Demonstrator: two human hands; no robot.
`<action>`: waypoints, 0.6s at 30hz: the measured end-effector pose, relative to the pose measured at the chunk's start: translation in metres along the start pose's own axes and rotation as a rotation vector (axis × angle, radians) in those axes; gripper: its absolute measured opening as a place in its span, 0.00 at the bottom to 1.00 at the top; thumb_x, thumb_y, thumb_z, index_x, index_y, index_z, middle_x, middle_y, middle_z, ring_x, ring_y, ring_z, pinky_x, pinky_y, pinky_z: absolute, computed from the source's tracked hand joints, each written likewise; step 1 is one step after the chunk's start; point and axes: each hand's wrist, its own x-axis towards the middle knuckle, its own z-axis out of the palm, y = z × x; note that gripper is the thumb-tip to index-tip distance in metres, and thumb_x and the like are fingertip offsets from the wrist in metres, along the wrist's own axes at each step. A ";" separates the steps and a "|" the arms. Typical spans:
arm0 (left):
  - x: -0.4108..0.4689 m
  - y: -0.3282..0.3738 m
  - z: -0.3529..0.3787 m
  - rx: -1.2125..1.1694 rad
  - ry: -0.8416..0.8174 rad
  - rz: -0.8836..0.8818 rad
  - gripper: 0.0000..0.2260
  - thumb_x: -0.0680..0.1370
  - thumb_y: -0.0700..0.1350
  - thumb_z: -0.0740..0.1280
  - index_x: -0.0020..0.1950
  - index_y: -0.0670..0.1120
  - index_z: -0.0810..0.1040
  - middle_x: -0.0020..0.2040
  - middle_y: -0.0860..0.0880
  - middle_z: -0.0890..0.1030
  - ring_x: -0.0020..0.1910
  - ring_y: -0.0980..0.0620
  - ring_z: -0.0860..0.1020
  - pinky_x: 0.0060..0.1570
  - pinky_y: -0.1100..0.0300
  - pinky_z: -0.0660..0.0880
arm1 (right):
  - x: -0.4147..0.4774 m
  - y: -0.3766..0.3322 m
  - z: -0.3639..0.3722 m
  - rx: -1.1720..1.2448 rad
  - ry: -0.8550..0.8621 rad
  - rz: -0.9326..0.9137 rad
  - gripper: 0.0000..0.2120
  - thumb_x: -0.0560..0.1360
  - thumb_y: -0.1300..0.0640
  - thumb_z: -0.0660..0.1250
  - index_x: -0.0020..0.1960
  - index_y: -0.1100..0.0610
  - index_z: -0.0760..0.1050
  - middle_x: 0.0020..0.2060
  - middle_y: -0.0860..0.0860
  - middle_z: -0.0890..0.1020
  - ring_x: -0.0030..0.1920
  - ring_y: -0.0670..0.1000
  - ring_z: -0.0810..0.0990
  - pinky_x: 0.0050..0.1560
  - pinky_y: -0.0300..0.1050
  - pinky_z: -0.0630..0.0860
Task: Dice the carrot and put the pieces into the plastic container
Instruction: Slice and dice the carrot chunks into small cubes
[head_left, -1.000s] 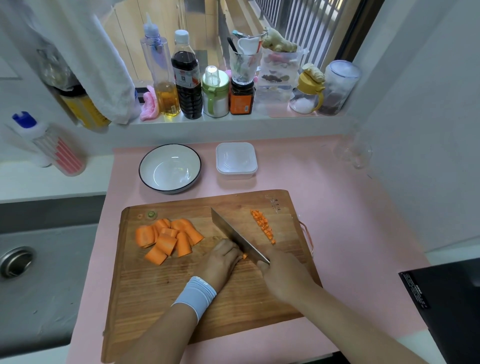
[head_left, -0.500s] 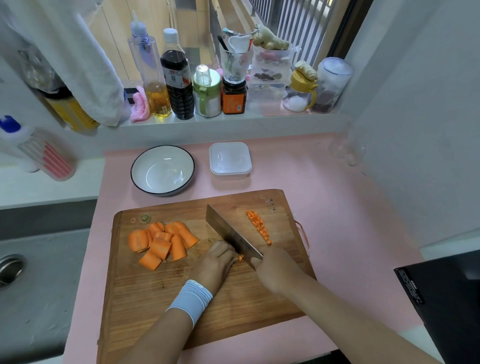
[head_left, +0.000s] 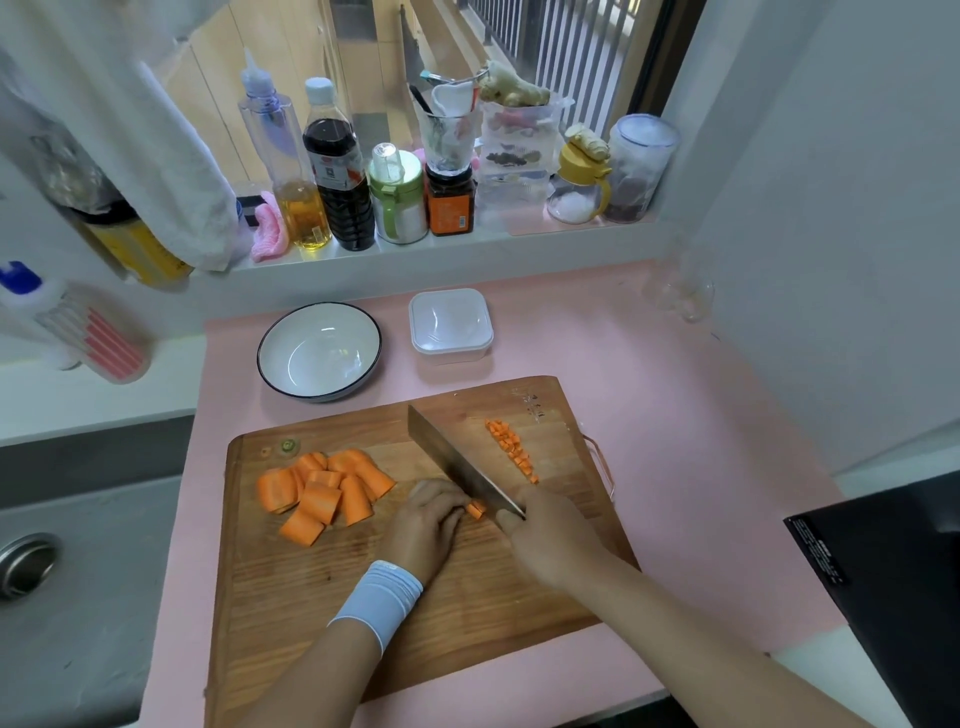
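Right now the right hand (head_left: 550, 540) is gripping the cleaver (head_left: 457, 462), whose blade is lying slantwise across the wooden cutting board (head_left: 467, 597), while the left hand (head_left: 428, 519), fingers curled, is holding down a small carrot strip (head_left: 475, 510) that is touching the blade's left face. Thick carrot slabs (head_left: 322, 488) are lying heaped on the board's left part, and a line of diced pieces (head_left: 511, 449) is sitting just right of the blade. Beyond the board's far edge, the plastic container (head_left: 451, 325) is standing on the pink table (head_left: 675, 467), with a white bowl (head_left: 319, 358) near its left.
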 end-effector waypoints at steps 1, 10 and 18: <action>0.000 0.000 -0.004 -0.015 0.016 -0.053 0.09 0.71 0.35 0.74 0.47 0.46 0.82 0.47 0.53 0.79 0.49 0.58 0.74 0.55 0.68 0.70 | 0.000 0.000 -0.004 0.036 0.006 0.005 0.09 0.82 0.48 0.61 0.56 0.51 0.77 0.42 0.46 0.81 0.41 0.45 0.80 0.39 0.42 0.76; 0.029 0.000 -0.018 0.141 -0.328 -0.052 0.24 0.72 0.47 0.71 0.69 0.52 0.73 0.65 0.55 0.73 0.66 0.55 0.67 0.67 0.60 0.65 | 0.005 0.002 -0.032 0.004 0.104 0.012 0.08 0.82 0.51 0.60 0.45 0.49 0.72 0.36 0.46 0.76 0.34 0.45 0.76 0.31 0.39 0.67; 0.014 0.010 -0.019 0.269 -0.236 -0.140 0.15 0.74 0.52 0.71 0.60 0.52 0.80 0.57 0.53 0.78 0.59 0.52 0.73 0.56 0.63 0.69 | -0.002 0.015 -0.021 -0.337 0.229 -0.127 0.08 0.81 0.45 0.61 0.54 0.48 0.70 0.46 0.47 0.76 0.40 0.49 0.76 0.33 0.42 0.71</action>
